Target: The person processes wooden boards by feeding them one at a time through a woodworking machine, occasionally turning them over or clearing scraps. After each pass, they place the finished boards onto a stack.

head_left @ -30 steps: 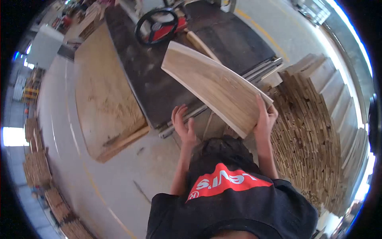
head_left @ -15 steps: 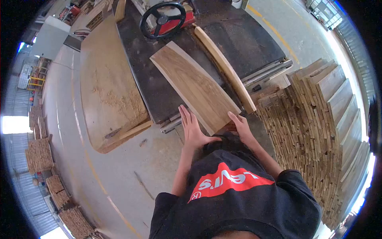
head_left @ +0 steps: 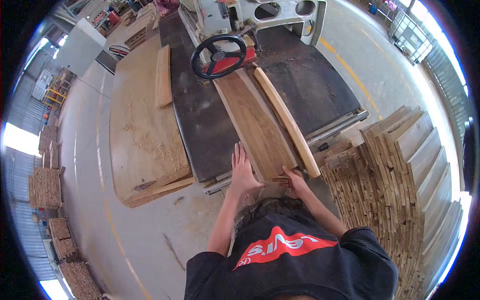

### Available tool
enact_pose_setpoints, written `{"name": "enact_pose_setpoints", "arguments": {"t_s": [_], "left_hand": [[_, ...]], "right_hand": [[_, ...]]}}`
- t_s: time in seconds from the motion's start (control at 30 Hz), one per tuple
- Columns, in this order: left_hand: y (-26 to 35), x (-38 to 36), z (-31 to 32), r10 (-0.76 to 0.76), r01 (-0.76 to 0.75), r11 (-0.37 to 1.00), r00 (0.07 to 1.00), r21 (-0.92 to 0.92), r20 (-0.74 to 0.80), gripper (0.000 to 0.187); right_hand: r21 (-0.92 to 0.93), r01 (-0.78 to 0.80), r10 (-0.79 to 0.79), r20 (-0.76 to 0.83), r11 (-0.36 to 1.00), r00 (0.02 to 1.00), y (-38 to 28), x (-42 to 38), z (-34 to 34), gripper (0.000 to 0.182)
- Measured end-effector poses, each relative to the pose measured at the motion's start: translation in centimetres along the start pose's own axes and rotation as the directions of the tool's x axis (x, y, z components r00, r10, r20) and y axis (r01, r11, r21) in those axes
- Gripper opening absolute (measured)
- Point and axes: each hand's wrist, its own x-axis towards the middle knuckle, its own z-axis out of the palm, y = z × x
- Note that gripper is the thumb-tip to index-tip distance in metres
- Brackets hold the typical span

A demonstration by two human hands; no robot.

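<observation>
A wide wooden board (head_left: pixel 257 127) with brown grain and a paler edge lies on the dark machine table (head_left: pixel 200 135). Its far end reaches the black handwheel (head_left: pixel 218 56), which partly covers it. My right hand (head_left: pixel 297 183) grips the board's near right corner, thumb on top and fingers underneath. Along the near left edge rests my left hand (head_left: pixel 243 172), fingers stretched out and thumb spread toward the near end. A long pale wooden strip (head_left: pixel 287 122) runs along the board's right side, close beside it.
A tall stack of boards (head_left: pixel 375 185) stands close on my right. To the left, a wooden side table (head_left: pixel 145 135) bears shavings and a narrow wood piece (head_left: pixel 163 77). The pale machine body (head_left: pixel 280 15) rises behind the handwheel. More wood stacks (head_left: pixel 47 190) line the far left.
The board has moved forward, its far end now at the handwheel, and has turned to lie nearly parallel to the pale strip. Both hands stay at its near end. My view has tilted up.
</observation>
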Motion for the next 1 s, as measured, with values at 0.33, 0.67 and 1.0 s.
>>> {"name": "enact_pose_setpoints", "arguments": {"t_s": [0.33,0.67,1.0], "left_hand": [[-3.6,6.6,-2.3,-0.096,0.088,0.991,0.992,0.097,0.079,0.160],[-9.1,11.2,-1.6,-0.025,0.015,0.999,0.981,-0.051,-0.193,0.152],[-11.4,7.6,-1.0,-0.083,-0.073,0.977,0.734,-0.200,-0.674,0.072]], "right_hand": [[-0.193,0.061,-0.091,-0.152,0.979,0.984,-3.4,5.4,4.1,0.053],[0.180,0.051,0.003,-0.287,0.982,0.958,-8.7,12.4,10.0,0.035],[0.265,0.135,-0.040,-0.335,0.955,0.941,-12.3,20.3,14.0,0.032]]}}
